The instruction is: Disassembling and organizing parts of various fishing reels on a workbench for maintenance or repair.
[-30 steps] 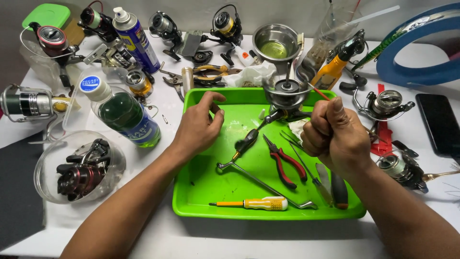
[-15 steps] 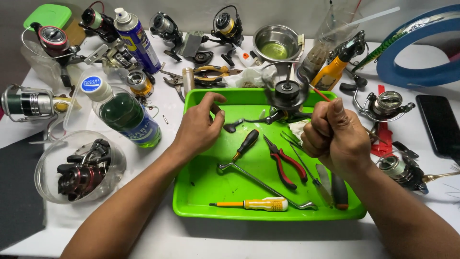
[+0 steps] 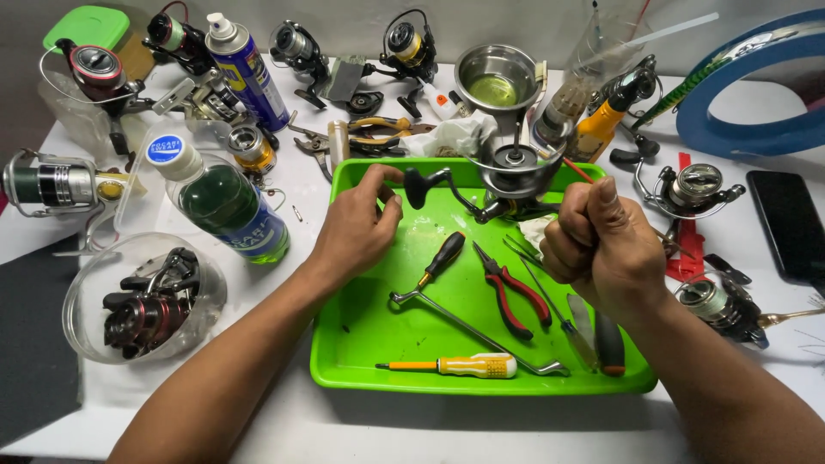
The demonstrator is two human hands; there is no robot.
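Looking down from my head, I am gripping the spinning reel by its foot in my right hand, fist closed tight around it at centre right of the frame, above the far edge of the green tray. Compared with a second ago, the reel's black crank handle is sitting higher and further left, and my left hand is now curling loosely around its knob instead of resting lower over the tray, so I judge that I am turning the crank, perhaps testing how it runs. In the tray, lower centre, the black-handled screwdriver, red-handled pliers and yellow-handled screwdriver are lying where they were. As for packages: a blue spray can with a white cap and a yellow patch is standing at upper left; a clear bottle of green liquid, with a blue cap and blue label, is lying tilted at left of the tray; a green-lidded box is sitting in the top left corner; a round clear tub at lower left is holding another dark reel; a steel bowl with greenish liquid is standing at upper centre.
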